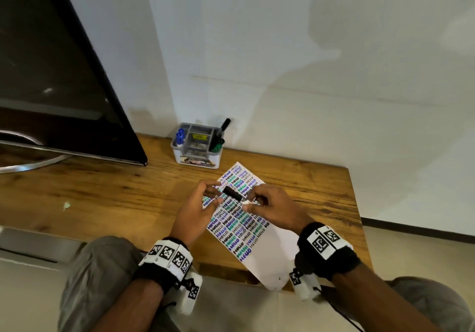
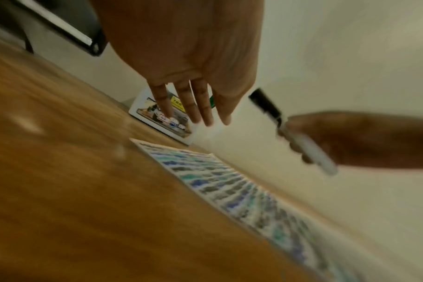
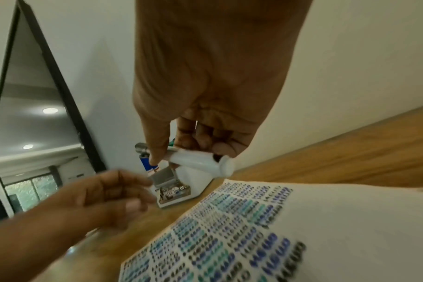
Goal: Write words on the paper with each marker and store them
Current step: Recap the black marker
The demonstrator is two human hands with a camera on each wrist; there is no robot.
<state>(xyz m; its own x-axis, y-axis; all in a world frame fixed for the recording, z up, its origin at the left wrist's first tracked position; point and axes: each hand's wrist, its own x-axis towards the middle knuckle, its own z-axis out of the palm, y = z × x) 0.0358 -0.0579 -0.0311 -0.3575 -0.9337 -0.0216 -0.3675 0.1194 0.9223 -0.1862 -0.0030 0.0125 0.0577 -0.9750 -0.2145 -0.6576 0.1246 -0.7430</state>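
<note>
Right hand (image 1: 273, 208) clamps fingers round a black-capped marker (image 1: 235, 195) above the paper (image 1: 267, 249); left hand (image 1: 198, 207) beside it, fingers loosely apart

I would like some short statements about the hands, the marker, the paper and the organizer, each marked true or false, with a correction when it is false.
1. The right hand holds a black-capped marker with a white barrel. True.
2. The left hand grips the marker's cap. False: its fingers are spread and relaxed beside the cap and hold nothing.
3. The paper is blank. False: rows of "HELLO" in blue, green and black cover most of it; only its near end is bare.
4. Blue markers stand in the left compartment of the organizer. True.
5. The organizer sits on the paper. False: it stands on the wooden table, beyond the paper's far edge.
</note>
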